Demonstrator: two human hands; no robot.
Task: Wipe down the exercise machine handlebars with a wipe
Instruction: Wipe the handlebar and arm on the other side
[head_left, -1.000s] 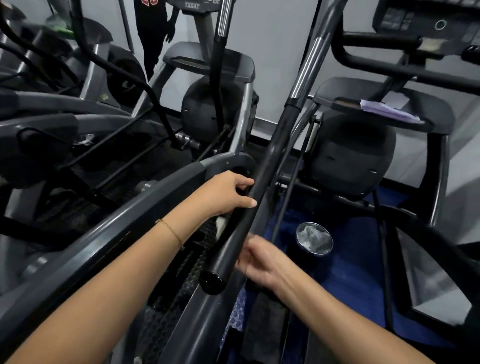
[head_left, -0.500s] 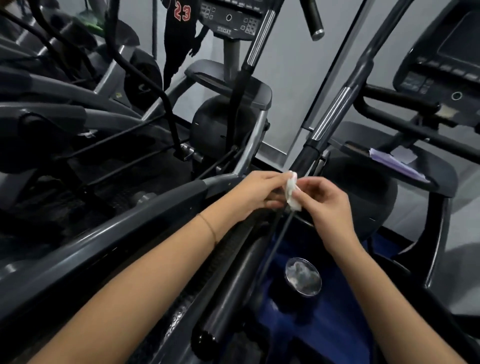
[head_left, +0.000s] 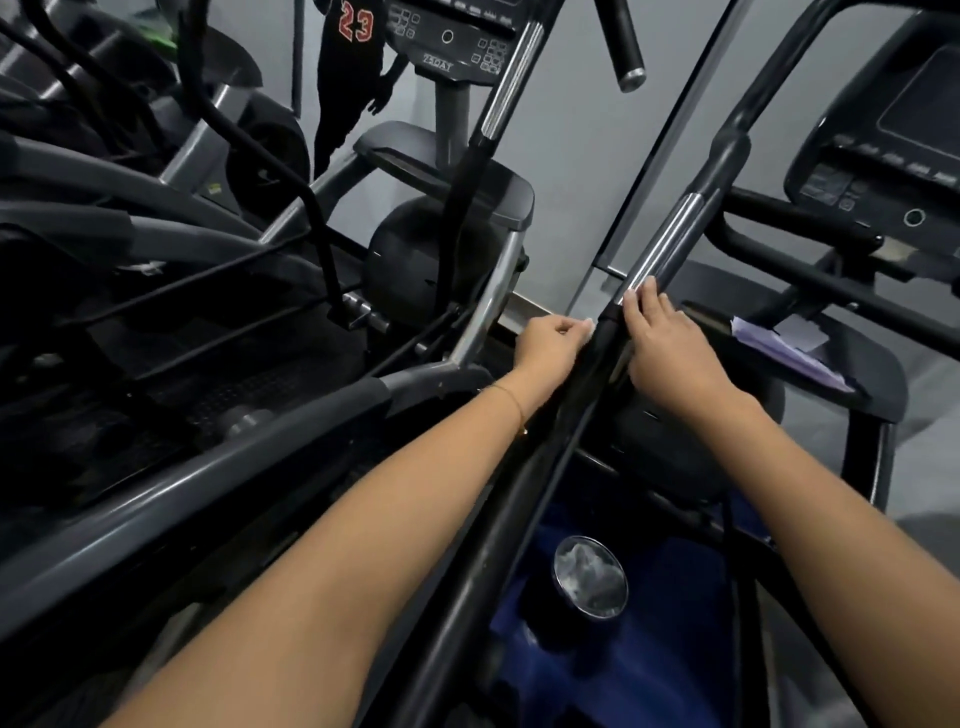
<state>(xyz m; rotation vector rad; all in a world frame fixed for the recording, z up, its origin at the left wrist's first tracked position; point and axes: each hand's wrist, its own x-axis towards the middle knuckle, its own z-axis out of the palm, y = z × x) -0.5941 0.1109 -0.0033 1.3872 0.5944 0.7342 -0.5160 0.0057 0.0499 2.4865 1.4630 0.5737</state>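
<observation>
A long black handlebar (head_left: 524, 499) with a chrome section (head_left: 667, 239) runs diagonally up through the middle of the head view. My left hand (head_left: 550, 345) presses against its left side, fingers closed on a small white wipe (head_left: 588, 328), of which only an edge shows. My right hand (head_left: 665, 343) lies on the bar's right side, fingertips touching the lower end of the chrome section, holding nothing that I can see.
A round open tub of wipes (head_left: 589, 577) stands below on a blue surface. Purple papers (head_left: 784, 348) lie on the right machine's tray. Consoles (head_left: 452, 36) (head_left: 893, 171) rise above. Another elliptical's grey rails (head_left: 218, 467) crowd the left. A person in a black jersey (head_left: 353, 62) stands behind.
Both hands moved up the bar from its lower end to the chrome joint. They met at the wipe half a second ago, then parted to either side of the bar.
</observation>
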